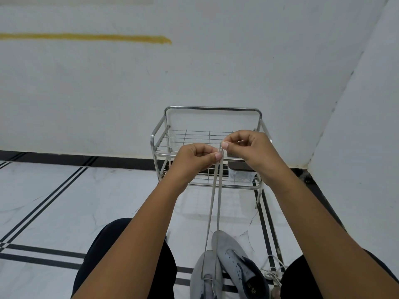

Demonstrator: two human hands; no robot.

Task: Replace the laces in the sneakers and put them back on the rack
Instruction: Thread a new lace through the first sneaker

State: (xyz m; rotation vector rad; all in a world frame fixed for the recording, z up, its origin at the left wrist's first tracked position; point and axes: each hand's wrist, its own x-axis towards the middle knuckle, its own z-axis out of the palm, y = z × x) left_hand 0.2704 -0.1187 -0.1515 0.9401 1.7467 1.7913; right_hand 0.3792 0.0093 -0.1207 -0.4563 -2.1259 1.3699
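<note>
Sneakers (218, 275) cut off below

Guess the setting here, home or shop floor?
Most likely a home, perhaps an entryway corner. Cues: a small metal wire shoe rack against a plain white wall, a marble-look tiled floor with dark inlay stripes, and grey sneakers on the floor being laced.
</note>
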